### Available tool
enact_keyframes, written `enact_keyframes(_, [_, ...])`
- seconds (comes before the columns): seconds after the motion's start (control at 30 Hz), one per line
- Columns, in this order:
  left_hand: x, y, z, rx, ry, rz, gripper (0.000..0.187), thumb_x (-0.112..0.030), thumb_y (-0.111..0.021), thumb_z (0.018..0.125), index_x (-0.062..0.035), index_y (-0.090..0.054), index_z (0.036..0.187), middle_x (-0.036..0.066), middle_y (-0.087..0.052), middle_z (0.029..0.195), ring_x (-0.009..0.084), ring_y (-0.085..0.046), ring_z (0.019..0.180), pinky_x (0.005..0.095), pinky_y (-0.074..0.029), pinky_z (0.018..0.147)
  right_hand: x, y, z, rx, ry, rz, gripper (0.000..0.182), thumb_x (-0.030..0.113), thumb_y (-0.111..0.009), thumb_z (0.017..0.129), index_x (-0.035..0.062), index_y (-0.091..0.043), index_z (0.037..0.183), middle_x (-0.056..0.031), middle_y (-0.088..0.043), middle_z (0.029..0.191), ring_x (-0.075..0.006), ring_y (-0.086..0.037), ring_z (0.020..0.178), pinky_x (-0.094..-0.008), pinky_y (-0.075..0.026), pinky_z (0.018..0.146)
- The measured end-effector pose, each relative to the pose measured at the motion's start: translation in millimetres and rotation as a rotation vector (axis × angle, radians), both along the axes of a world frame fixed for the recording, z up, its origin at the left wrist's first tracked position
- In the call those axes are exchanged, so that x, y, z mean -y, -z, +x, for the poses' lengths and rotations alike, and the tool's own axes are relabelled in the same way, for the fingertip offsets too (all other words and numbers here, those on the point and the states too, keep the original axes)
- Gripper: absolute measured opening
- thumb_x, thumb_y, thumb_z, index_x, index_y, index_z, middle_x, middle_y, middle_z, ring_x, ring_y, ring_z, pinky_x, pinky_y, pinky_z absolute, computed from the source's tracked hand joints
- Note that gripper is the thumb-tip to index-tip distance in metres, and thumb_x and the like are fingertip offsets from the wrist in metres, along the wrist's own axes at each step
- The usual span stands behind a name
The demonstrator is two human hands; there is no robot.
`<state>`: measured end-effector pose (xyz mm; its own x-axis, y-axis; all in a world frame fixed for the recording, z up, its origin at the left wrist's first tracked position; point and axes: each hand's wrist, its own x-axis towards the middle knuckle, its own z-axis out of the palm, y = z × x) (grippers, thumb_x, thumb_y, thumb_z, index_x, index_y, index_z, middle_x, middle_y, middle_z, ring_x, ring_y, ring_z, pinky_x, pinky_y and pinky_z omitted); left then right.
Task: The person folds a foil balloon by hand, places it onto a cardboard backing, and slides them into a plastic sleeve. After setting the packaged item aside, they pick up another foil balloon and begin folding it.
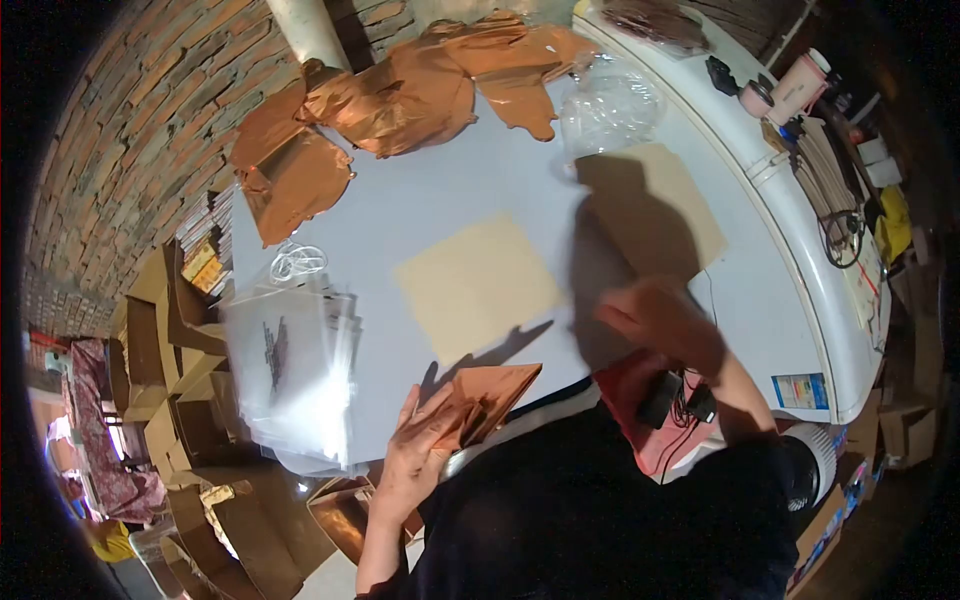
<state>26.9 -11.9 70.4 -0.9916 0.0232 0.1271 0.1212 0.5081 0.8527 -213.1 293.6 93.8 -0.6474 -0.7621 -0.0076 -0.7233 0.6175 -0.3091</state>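
My left hand (412, 452) is closed on a folded copper-coloured foil piece (495, 395), which looks like a flat foil balloon, at the table's near edge. Up and to the right, my right hand (665, 318) hovers near the tabletop, blurred by motion, so its fingers cannot be made out. A square tan sheet (480, 285) lies on the table ahead of my left hand. Beyond my right hand, a second tan sheet (700, 215) lies partly in shadow. Below that hand is a red item (625, 395) with a black adapter and cables (690, 400) on it.
Crumpled copper-coloured foil pieces (410, 95) line the far edge, beside clear plastic (612, 105). Transparent bags (300, 390) and a white string coil (298, 263) lie at left. Cardboard boxes (180, 350) crowd the left side. A white appliance-like surface (775, 190) borders the right.
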Motion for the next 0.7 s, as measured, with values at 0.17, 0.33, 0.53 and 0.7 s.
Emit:
enact_keyframes(0.17, [15, -5, 9, 0.207, -0.016, 0.236, 0.034, -0.029, -0.057, 0.106, -0.0012, -0.063, 0.124, 0.015, -0.067, 0.116, 0.0268, -0.058, 0.118, 0.0481, -0.031, 0.113, -54, -12, 4, 0.095, 0.029, 0.197, 0.028, 0.03, -0.062, 0.093, 0.007, -0.069, 0.079, -0.0178, -0.067, 0.074, -0.0395, -0.068, 0.078, -0.0501, -0.052, 0.072])
enact_keyframes(0.33, [12, -10, 14, 0.225, -0.111, 0.337, 0.043, -0.035, -0.061, 0.107, -0.0046, -0.045, 0.081, -0.003, -0.04, 0.07, 0.0103, -0.037, 0.065, 0.0314, -0.031, 0.058, -43, -2, -9, 0.001, 0.039, 0.237, 0.026, 0.027, -0.063, 0.092, 0.0051, -0.072, 0.082, -0.0188, -0.069, 0.083, -0.0397, -0.067, 0.086, -0.0492, -0.053, 0.077])
enact_keyframes(0.53, [36, 15, 48, 0.438, -0.107, 0.308, 0.031, -0.032, -0.059, 0.108, -0.0021, -0.067, 0.11, -0.001, -0.057, 0.083, 0.0072, -0.047, 0.078, 0.0266, -0.045, 0.07, 13, 6, -2, 0.047, -0.139, 0.008, 0.023, 0.023, -0.068, 0.09, 0.0053, -0.069, 0.105, -0.0164, -0.068, 0.103, -0.0382, -0.064, 0.099, -0.0491, -0.052, 0.087])
enact_keyframes(0.7, [30, 11, 51, 0.383, -0.146, 0.467, 0.031, -0.031, -0.061, 0.107, -0.002, -0.064, 0.098, -0.008, -0.049, 0.081, 0.0072, -0.042, 0.076, 0.0253, -0.039, 0.066, 94, 63, -36, -0.339, -0.227, -0.219, 0.059, 0.028, -0.073, 0.088, 0.0064, -0.055, 0.14, -0.019, -0.052, 0.142, -0.0398, -0.047, 0.133, -0.0498, -0.041, 0.109])
